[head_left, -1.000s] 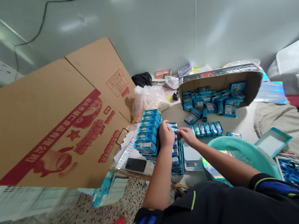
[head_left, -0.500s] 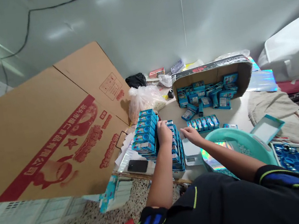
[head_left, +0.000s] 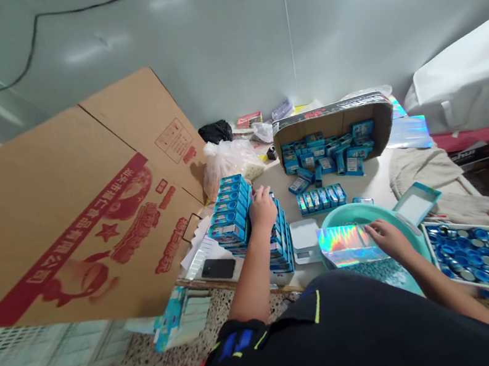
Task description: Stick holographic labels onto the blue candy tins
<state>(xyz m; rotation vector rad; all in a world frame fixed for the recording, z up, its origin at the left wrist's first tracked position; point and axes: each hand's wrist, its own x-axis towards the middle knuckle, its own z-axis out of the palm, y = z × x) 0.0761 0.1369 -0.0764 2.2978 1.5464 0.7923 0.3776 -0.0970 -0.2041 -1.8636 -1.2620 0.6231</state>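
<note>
My left hand (head_left: 262,210) rests on the lower stack of blue boxes (head_left: 281,242), its fingers reaching forward and a little apart. Close beside it on the left rises a taller stack of blue boxes (head_left: 231,213) with round windows. At the teal basin (head_left: 415,235), my right hand (head_left: 389,238) has its fingers closed at the right edge of a shiny holographic card (head_left: 346,244). That card lies over the small pale pieces (head_left: 376,273) in the basin. A white scale-like device (head_left: 305,236) sits between the stacks and the basin.
Behind, an open carton (head_left: 331,112) holds loose blue boxes, with a filled row (head_left: 321,199) before it. A large cardboard box (head_left: 90,215) leans at left. A black phone (head_left: 218,268) lies near the edge. At right is a tray of blue lids (head_left: 482,256).
My right hand has moved right and down from beside the scale-like device to the holographic card's edge. My left hand stays at the stacks, with its fingers loosened. The view has shifted slightly.
</note>
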